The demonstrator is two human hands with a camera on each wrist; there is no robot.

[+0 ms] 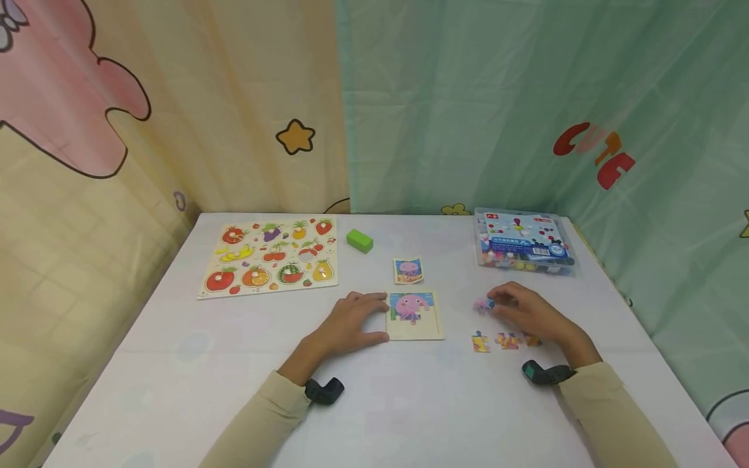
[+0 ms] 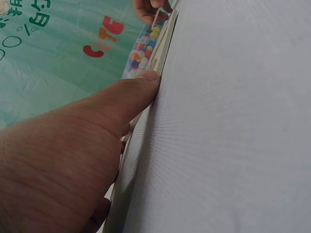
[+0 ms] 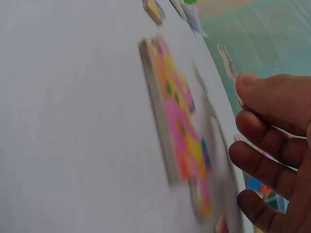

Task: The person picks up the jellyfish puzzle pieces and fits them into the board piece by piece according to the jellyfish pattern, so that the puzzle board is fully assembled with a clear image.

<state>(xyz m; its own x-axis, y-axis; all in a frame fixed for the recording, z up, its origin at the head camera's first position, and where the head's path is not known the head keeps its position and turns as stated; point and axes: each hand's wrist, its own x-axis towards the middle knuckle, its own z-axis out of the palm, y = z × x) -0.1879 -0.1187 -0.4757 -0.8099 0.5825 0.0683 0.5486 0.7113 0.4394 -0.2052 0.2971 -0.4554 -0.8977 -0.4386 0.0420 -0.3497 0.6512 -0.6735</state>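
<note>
My left hand (image 1: 350, 324) rests at the left edge of a small square puzzle board (image 1: 433, 330). Its thumb (image 2: 141, 87) touches the near corner and its other fingers lie by the far corner. Several joined pieces with a pink octopus picture (image 1: 409, 304) fill the board's upper part. To the right, my right hand (image 1: 529, 313) pinches a jigsaw piece (image 1: 482, 305) between thumb and fingertips, raised off the table in the right wrist view. Below that hand lie loose pieces: a yellow one (image 1: 481, 342), a pink and orange one (image 1: 507, 341), and one partly hidden (image 1: 531, 339).
A small octopus picture card (image 1: 407, 271) lies behind the board. Farther back are a green block (image 1: 359, 241) and a fruit peg puzzle (image 1: 269, 259) on the left. A clear plastic box of coloured balls (image 1: 523, 242) stands at the back right. Curtains border the white table (image 1: 409, 403).
</note>
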